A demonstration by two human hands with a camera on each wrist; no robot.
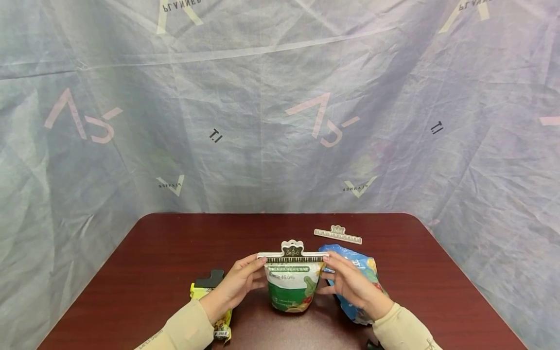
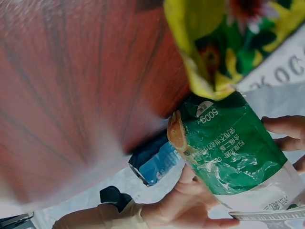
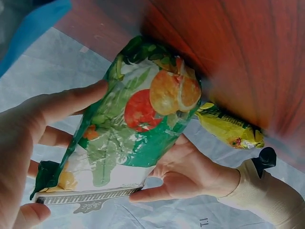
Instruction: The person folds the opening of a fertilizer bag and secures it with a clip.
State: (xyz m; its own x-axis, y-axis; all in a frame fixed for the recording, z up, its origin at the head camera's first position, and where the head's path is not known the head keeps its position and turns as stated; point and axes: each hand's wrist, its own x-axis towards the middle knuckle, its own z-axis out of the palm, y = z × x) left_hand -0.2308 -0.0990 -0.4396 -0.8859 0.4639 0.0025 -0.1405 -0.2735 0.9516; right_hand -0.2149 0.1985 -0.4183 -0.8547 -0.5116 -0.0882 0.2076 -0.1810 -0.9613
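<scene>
Head view: patterned clip [image 1: 292,254] tops the bulging green-and-white bag [image 1: 288,291], contents hidden.

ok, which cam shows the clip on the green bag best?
Head: the clip shows face-on and nearly whole along the top of the green bag. Right wrist shows it upside down, seen obliquely; left wrist catches only part, cut off by the frame's right edge.

Hands [image 2: 186,202] hold green-white bag [image 2: 233,148] by clip [image 2: 267,216]; yellow bag [image 2: 228,38] nearer, blue bag [image 2: 163,163] behind.
</scene>
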